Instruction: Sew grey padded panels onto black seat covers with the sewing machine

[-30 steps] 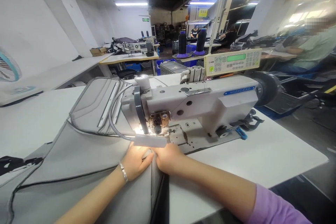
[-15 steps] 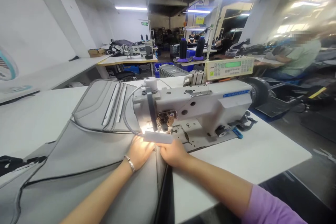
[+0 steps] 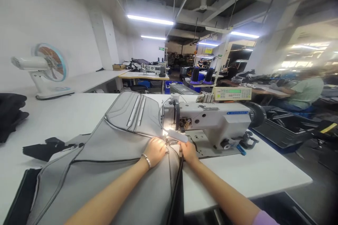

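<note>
Grey fabric [image 3: 118, 179] with dark piped seams spreads over the left and middle of the white table, its edge running up to the needle area of a sewing machine [image 3: 219, 123]. My left hand [image 3: 155, 150], with a bracelet at the wrist, is closed on the fabric just left of the needle. Beside the needle on the right, my right hand [image 3: 188, 150] has its fingers pressed together at the fabric's edge, partly behind the white lamp [image 3: 177, 135]. The fingertips of both hands are partly hidden. Light falls on the needle area.
A white fan [image 3: 50, 66] stands at the left, with black cloth [image 3: 12, 112] near it. Thread cones [image 3: 195, 75] and a control panel [image 3: 232, 94] are behind the machine. A person [image 3: 303, 89] sits at the far right.
The view has tilted up and swung left, showing more of the fan and ceiling. My right hand has opened a small gap from my left hand at the fabric.
</note>
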Demonstrator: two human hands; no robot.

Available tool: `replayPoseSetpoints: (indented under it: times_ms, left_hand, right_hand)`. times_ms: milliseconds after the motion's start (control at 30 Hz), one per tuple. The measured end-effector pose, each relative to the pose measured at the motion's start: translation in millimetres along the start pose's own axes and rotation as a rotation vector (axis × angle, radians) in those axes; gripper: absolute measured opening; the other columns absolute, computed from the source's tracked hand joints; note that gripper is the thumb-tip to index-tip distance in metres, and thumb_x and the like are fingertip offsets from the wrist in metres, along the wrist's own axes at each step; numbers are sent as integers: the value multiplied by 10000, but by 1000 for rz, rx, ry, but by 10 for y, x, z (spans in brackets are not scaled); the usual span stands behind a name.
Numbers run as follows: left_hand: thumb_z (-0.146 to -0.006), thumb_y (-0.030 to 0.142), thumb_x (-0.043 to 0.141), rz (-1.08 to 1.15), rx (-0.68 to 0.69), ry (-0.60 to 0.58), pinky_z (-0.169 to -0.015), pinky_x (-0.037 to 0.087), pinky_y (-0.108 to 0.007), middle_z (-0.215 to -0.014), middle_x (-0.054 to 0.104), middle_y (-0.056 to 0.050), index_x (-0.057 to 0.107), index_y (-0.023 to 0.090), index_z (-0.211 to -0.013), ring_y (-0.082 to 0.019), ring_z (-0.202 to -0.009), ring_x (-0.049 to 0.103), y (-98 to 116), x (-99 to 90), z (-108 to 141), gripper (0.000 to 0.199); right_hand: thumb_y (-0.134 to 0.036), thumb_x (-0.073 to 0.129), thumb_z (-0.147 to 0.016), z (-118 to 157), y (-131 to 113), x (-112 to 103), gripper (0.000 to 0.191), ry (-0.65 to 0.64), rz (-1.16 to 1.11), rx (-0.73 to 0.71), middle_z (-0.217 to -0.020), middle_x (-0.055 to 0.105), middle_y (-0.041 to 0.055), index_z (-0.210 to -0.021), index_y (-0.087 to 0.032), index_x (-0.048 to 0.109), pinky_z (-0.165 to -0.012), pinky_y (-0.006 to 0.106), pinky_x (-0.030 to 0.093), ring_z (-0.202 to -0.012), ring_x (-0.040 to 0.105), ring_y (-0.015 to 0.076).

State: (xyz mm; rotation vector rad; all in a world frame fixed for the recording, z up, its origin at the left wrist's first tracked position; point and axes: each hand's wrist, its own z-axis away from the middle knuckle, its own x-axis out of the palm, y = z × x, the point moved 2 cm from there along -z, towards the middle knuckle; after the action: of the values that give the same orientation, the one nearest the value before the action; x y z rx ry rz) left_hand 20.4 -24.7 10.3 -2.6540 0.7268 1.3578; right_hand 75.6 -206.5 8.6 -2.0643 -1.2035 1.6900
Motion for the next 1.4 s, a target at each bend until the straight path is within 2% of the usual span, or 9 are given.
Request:
replayPoseSetpoints:
  times_ms: [267,567,633,733,867,967,1133,1233,1400]
  left_hand:
    - [-953,291,304,84,-8,-150,-765,417,-310,-710,587,-34,604,175,-728,-154,-726,516,-24,-786,993,393]
    - [-716,521,640,445,-576,-878,-716,505,-280,-828,705,-15,725,247,-874,-196,-772,637,458,-2294,2397,328]
    - [-712,588,626,486,-714,-842,-727,531,-291,-891,726,-27,707,247,-999,-214,-800,664,408,-2560,2322,453]
    - [-750,649,531,116,-718,-440,-943,476,-386,-1097,694,-88,674,210,-1072,-271,-1025,623,7,-2811,1960,563]
    - [-676,706,454,-158,-682,-42,-1123,273,-478,-1326,551,-183,561,103,-1245,-346,-1274,446,-685,-2781,1511,836]
    - [-726,688,315,-67,-764,-35,-1124,293,-447,-1368,510,-205,506,29,-1293,-323,-1303,436,-1076,-2558,1257,890]
    - [-753,672,286,63,-913,-87,-1046,372,-521,-1103,675,-229,705,96,-865,-397,-1177,546,-1408,-2284,876,722]
    - [-716,660,435,162,-970,-91,-985,430,-501,-971,716,-201,688,140,-738,-399,-1120,581,-1475,-2292,743,579]
    - [-654,704,619,466,-977,-160,-794,533,-396,-834,741,-67,652,110,-965,-289,-893,666,-1339,-2459,798,671]
  right_hand:
    - [-350,468,-943,167,-98,-18,350,97,47,-44,-600,497,-26,-657,-154,519,-666,283,420,-604,497,124]
    - [-246,511,-810,776,-401,195,294,-117,-209,-384,-610,560,31,-525,-194,463,-1013,398,329,-946,566,220]
    - [-235,532,-796,982,-583,276,251,-195,-321,-404,-633,588,33,-548,-202,507,-1023,392,347,-1043,569,231]
    - [-227,565,-769,1296,-817,367,201,-254,-486,-340,-647,603,36,-569,-205,549,-1043,402,351,-1117,552,247]
    - [-290,541,-772,1678,-903,422,136,-263,-710,-57,-902,639,84,-831,-185,606,-798,390,524,-939,617,241]
    - [-363,443,-834,1912,-885,426,306,-266,-883,166,-985,624,111,-1066,-173,502,-697,347,552,-890,644,212]
    - [-408,447,-870,2077,-960,412,350,-397,-1429,600,-1001,607,81,-1119,-164,477,-699,275,530,-730,638,132]
    - [-375,452,-862,2010,-1004,392,308,-442,-1480,660,-994,595,94,-1006,-121,548,-583,250,506,-626,611,122]
    - [-350,382,-878,1866,-991,443,290,-477,-1467,681,-845,576,46,-927,-131,565,-431,213,401,-449,508,80]
